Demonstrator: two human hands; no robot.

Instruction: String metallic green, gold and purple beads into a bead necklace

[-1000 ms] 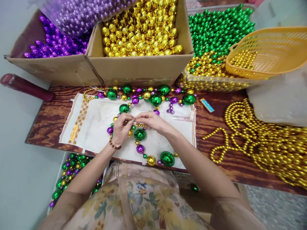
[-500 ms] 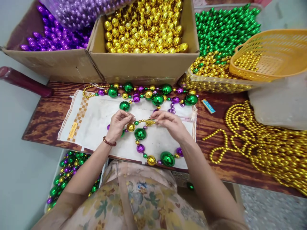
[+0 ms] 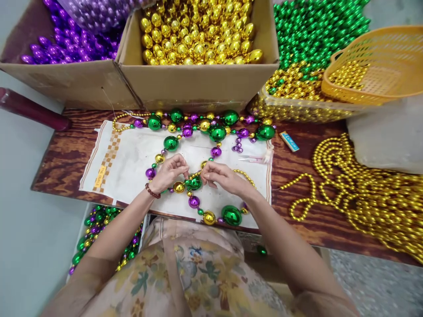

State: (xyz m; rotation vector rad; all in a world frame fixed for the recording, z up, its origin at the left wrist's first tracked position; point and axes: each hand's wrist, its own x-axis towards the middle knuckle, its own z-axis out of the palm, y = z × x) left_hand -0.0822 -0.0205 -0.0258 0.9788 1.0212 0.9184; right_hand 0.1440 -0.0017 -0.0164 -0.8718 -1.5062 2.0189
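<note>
My left hand and my right hand meet over a white cloth on a dark wooden table. Both pinch a strand of green, gold and purple beads close to a green ball. The left wrist wears a dark bead bracelet. A thin string of small gold beads trails off past the right hand. More of the strand, with large green balls, curves toward my lap and along the cloth's far edge.
Cardboard boxes of purple beads and gold beads stand behind the cloth. A clear tub of green and gold beads and an orange basket sit at right. Gold bead strings pile on the right. A tray of finished strands lies below left.
My hands drew apart along the strand half a second ago, then came back together near the green ball. The view tilted slightly downward.
</note>
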